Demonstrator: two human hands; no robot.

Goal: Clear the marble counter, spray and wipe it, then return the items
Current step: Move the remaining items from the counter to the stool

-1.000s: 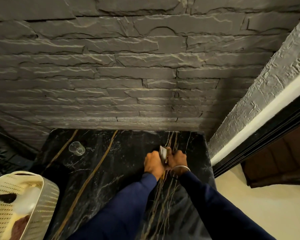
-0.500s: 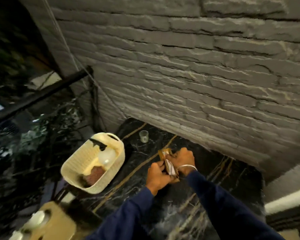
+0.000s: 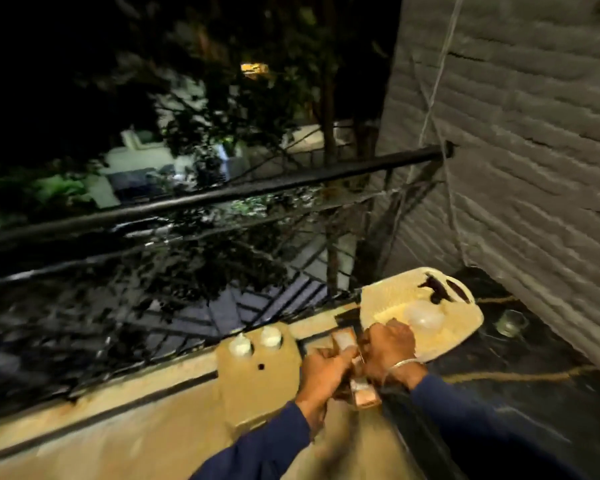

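Note:
The black marble counter [image 3: 541,420] with gold veins fills the lower right. My left hand [image 3: 323,374] and my right hand [image 3: 394,346] are pressed together over its left edge. Both grip a small stack of brown and white packets [image 3: 363,393]; what the packets are is blurred. Just behind my right hand a cream perforated basket [image 3: 466,322] sits on the counter's left end. Inside it lie a clear rounded bottle [image 3: 425,315] and a dark item [image 3: 437,289]. A small clear glass [image 3: 510,323] stands on the counter near the wall.
A grey stone wall [image 3: 534,168] runs behind the counter. To the left stands a tan box [image 3: 257,375] with two white bottle tops [image 3: 253,342]. Beyond it a tan ledge [image 3: 118,410] and a black metal railing [image 3: 222,197] front a dark drop with trees.
The view has swung left from the wall to the railing. Both hands have carried the packets left across the counter, from its right side to its left edge by the basket.

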